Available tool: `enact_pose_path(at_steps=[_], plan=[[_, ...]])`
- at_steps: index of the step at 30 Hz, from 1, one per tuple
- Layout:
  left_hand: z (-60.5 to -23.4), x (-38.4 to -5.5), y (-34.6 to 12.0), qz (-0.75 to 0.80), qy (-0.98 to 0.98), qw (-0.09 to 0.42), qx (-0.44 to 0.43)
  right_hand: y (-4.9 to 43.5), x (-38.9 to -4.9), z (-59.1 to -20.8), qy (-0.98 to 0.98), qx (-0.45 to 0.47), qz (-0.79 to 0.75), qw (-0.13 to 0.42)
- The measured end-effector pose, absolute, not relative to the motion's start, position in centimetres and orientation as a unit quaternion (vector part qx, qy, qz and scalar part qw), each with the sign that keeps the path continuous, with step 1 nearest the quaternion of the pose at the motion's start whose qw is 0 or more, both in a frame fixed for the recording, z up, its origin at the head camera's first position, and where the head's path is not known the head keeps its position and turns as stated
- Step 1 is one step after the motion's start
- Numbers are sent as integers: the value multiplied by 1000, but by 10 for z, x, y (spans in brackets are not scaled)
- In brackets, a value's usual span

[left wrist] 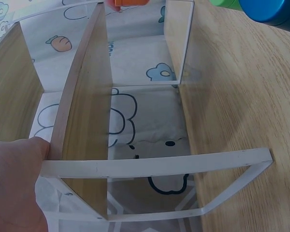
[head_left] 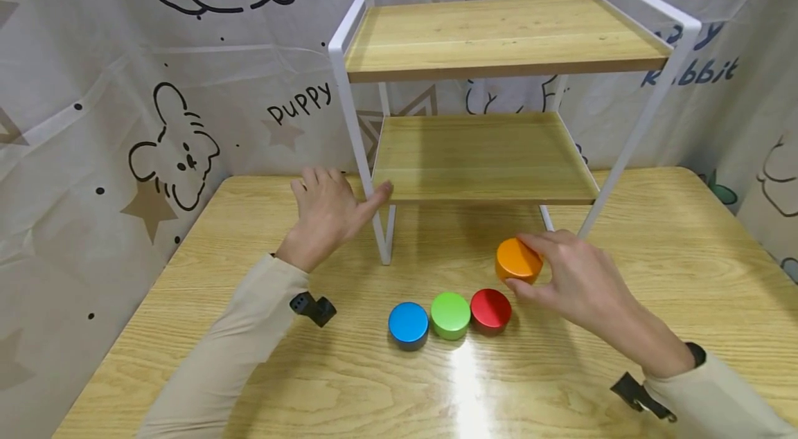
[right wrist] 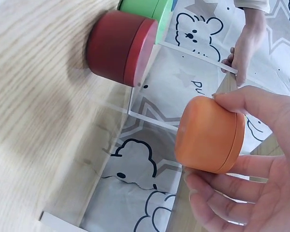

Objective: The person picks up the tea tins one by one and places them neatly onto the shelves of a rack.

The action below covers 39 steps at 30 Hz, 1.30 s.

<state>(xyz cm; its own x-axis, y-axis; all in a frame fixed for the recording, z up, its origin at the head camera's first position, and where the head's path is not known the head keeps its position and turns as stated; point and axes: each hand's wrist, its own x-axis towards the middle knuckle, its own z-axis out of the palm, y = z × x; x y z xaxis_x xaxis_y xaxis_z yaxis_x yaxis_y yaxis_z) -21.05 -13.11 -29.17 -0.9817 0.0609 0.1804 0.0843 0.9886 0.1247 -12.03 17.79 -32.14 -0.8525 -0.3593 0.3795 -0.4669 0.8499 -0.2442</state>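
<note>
My right hand [head_left: 580, 276] holds an orange round lidded tin [head_left: 519, 260] between thumb and fingers, in front of the lower shelf board. In the right wrist view, the orange tin [right wrist: 210, 135] is off the table. My left hand [head_left: 330, 210] holds the left front post of a two-tier shelf rack [head_left: 486, 155], thumb across the post at the lower board's corner; its other fingers lie left of the post. A blue tin [head_left: 408, 323], a green tin [head_left: 450, 314] and a red tin [head_left: 490, 309] stand in a row on the table.
The rack has a wooden upper board [head_left: 505, 30] and white metal side frames [head_left: 355, 106]. It stands on a wood-grain table [head_left: 349, 383], near a printed cloth [head_left: 249, 79] hanging behind. Dark wrist mounts [head_left: 313, 307] sit at both cuffs.
</note>
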Motion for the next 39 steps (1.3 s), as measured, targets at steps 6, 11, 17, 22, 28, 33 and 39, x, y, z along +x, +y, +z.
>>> enact_pose_path(at_steps=[6, 11, 17, 22, 28, 33, 39], plan=[[-292, -209, -132, -65, -994, 85, -35, 173, -123, -314, -947, 227, 161, 159], [-293, -209, -133, -64, -994, 80, -33, 167, -125, -307, -948, 230, 153, 160], [-294, -208, -134, -68, -994, 79, -33, 162, -129, -303, -947, 227, 158, 162], [-294, -208, -134, -72, -994, 81, -34, 158, -131, -300, -946, 229, 164, 163], [-293, -209, -134, -69, -994, 80, -33, 153, -132, -295, -938, 247, 183, 160], [-292, -210, -131, -76, -994, 73, -35, 149, -133, -291, -938, 248, 183, 158], [-292, -210, -132, -80, -994, 71, -33, 147, -138, -286, -931, 257, 206, 155]])
